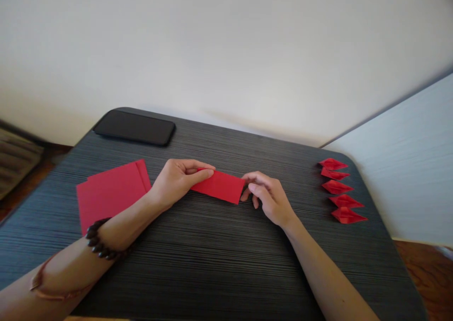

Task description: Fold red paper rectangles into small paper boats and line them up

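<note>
A folded strip of red paper (222, 186) lies on the dark striped table (219, 255) between my hands. My left hand (177, 179) pinches its left end, thumb and fingers closed on the paper. At the strip's right end, the curled fingertips of my right hand (267, 196) touch and grip the edge. A bead bracelet (101, 243) sits on my left wrist.
A stack of flat red paper sheets (109, 193) lies left of my left hand. Several small folded red paper pieces (338, 189) stand in a row near the table's right edge. A black phone (134, 127) lies at the far left corner. A pale wall runs behind.
</note>
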A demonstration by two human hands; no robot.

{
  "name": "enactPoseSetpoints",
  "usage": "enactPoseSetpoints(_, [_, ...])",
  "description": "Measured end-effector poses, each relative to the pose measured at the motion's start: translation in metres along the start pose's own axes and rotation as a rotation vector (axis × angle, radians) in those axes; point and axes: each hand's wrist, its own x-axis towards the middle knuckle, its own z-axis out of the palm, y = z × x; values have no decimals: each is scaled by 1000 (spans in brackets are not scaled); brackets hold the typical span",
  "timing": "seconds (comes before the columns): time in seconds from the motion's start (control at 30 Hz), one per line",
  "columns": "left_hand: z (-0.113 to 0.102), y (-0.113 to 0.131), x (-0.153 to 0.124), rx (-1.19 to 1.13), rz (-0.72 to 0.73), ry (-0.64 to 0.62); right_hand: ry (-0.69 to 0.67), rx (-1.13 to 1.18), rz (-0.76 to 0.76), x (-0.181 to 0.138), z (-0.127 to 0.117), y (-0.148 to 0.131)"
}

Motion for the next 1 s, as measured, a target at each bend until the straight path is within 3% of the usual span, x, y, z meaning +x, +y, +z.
enactPoseSetpoints(0.17, [9, 1, -8, 112, 47, -92, 48, -246, -132, -2, 16, -7])
enactPoseSetpoints(0.43, [10, -1, -11, 296, 210, -224, 41, -353, -321, -3, 24, 0])
enactPoseSetpoints(0.57, [11, 0, -12, 392, 231, -206, 32, -365, -408, -3, 25, 4])
enactPoseSetpoints(0.77, [13, -1, -12, 484, 258, -121, 35, -391, -385, -1, 17, 6])
enactPoseSetpoints(0.93, [0, -8, -1, 713, 522, -21, 51, -368, -370, -2, 2, 8])
enactPoseSetpoints(1.0, [-7, -10, 4, 769, 555, 36, 105, -340, -355, -3, -5, 10])
